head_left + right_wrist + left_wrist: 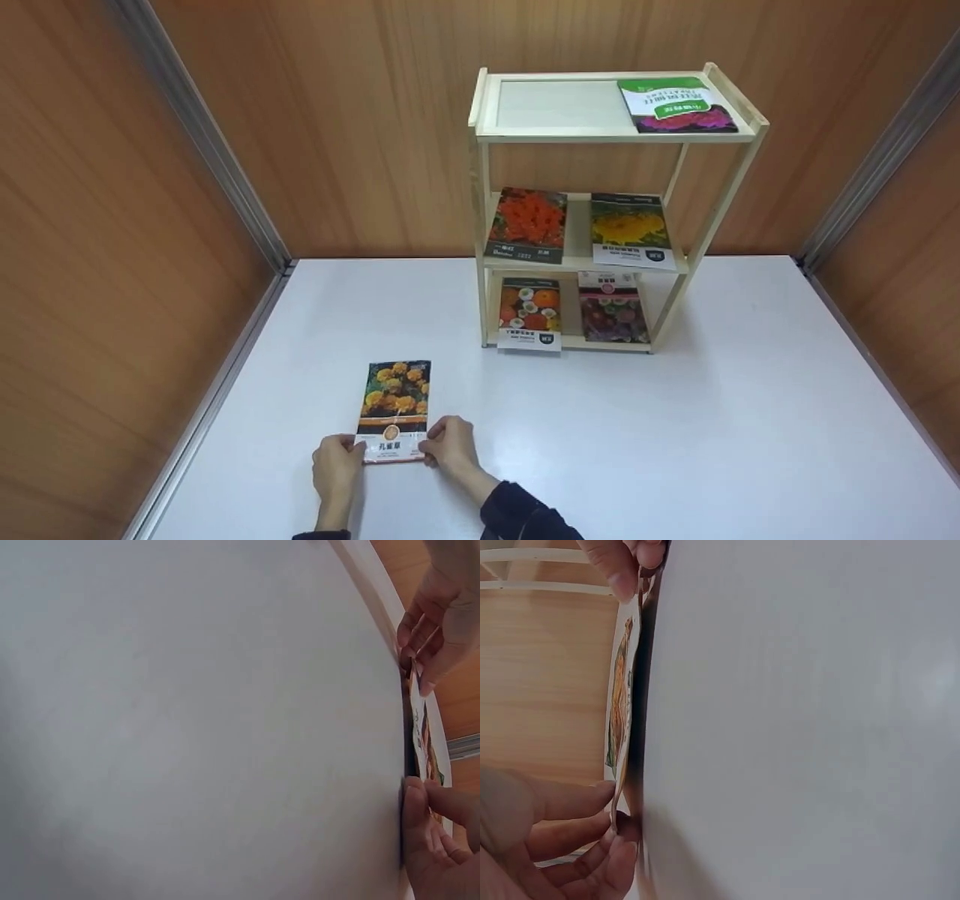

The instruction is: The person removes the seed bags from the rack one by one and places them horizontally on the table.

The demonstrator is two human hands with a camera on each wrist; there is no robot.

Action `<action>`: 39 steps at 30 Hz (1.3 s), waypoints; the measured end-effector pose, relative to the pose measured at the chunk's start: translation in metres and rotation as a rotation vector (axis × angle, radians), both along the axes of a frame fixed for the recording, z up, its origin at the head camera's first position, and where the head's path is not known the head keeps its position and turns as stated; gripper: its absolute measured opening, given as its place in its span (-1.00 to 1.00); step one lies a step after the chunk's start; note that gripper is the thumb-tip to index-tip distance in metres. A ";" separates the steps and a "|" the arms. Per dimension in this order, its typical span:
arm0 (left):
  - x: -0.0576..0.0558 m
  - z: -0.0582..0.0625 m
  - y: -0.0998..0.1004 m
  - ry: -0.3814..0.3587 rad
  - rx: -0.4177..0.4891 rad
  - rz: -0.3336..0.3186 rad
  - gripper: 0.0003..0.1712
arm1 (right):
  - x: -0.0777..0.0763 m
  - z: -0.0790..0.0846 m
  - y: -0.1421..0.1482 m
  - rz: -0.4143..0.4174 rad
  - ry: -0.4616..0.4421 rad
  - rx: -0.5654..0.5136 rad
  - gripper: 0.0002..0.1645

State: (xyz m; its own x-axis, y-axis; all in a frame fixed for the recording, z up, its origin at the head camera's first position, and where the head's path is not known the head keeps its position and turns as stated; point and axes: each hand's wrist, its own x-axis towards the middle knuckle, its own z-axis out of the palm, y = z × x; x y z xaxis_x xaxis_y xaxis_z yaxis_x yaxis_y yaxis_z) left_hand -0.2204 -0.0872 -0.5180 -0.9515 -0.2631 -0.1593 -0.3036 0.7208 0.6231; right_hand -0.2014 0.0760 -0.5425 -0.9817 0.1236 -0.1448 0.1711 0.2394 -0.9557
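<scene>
Orange-flower packet (394,411): stretched between the two sets of fingers, its white band with large characters nearest the person, its flower picture running away ahead of the fingertips; the wrist views show dark shadow under its near edge, and I cannot tell whether its far end rests on the table.
Left hand (335,469): pinches the packet's left edge by the near corner, thumb over the face, the other fingers beside and below.
Right hand (452,446): pinches the opposite edge by its near corner, thumb on the white band, level with the left fingers across the packet's width.
Dark sleeves (525,514): behind the fingers, at the wrist and forearm.
White table (720,442): beneath both hands, spreading well out right of the right fingers.
Pale rack (559,105): three shelves, ahead and right of the right fingers, well apart from them.
Bottom shelf, the nearest packets to the right fingers: mixed-flower packet (531,309) on the left, its white end past the shelf's front edge; purple-flower packet (613,311) on the right.
Middle shelf, farther from the fingers: red-flower packet (527,223) left, yellow-flower packet (630,227) right.
Top shelf, farthest: green-and-white packet (679,105) at the right end.
Wood-grain walls (360,135): beyond the rack and to both sides of the hands.
</scene>
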 end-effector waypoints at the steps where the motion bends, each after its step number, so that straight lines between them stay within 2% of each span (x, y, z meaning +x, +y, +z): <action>1: 0.000 0.000 0.000 0.002 -0.003 0.001 -0.74 | 0.000 0.000 0.000 0.004 0.000 -0.001 -0.84; 8: 0.001 0.000 0.000 -0.002 -0.035 0.019 -0.75 | 0.002 0.002 0.002 0.036 0.005 0.012 -0.86; 15: 0.004 0.000 0.002 -0.019 -0.077 0.000 -0.69 | 0.005 0.004 0.005 0.073 0.004 0.072 -0.89; 18: 0.006 0.001 0.009 0.040 -0.098 -0.029 -0.66 | 0.006 0.005 0.008 0.099 0.016 0.131 -0.90; 24: 0.009 0.000 0.036 0.260 -0.134 -0.138 -0.57 | 0.003 0.008 0.029 0.126 0.088 0.294 -0.90; 30: 0.008 0.002 0.061 0.382 -0.128 -0.243 -0.54 | -0.004 0.014 0.065 0.161 0.118 0.402 -0.88; 36: -0.001 0.012 0.080 0.364 -0.080 -0.386 -0.50 | -0.011 0.030 0.116 0.173 0.113 0.446 -0.84; 39: -0.007 0.022 0.089 0.349 -0.059 -0.468 -0.48 | -0.013 0.041 0.141 0.167 0.105 0.492 -0.82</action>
